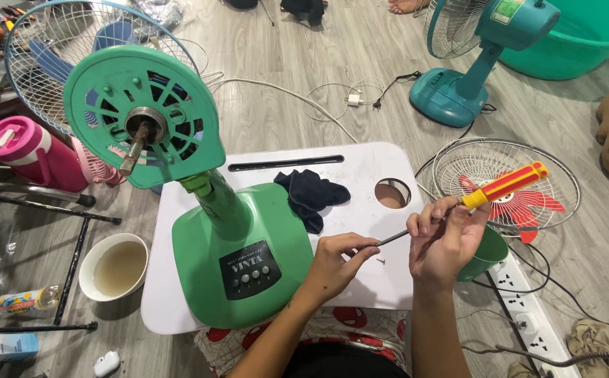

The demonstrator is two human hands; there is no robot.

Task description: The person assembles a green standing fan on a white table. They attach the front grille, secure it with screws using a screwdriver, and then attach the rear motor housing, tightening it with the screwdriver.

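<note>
Head view: your right hand (446, 241) has its grip clenched on the red-and-yellow screwdriver (479, 197), while your left hand (336, 262) pinches its metal tip over the white desk (360, 175). Beyond sit the green fan (241, 255) and a dark cloth (311, 196).

1. I see a grey wood-plank floor (304, 49) under even light.
2. A low white counter (381, 280) sits on it.
3. Beyond the counter's far right corner stands a teal fan (479, 63), beside a teal tub (584, 42).
4. Left of the counter: a white bowl (113, 267) and pink flask (28, 152).
5. A white power strip (528, 308) lies right of the counter.
</note>
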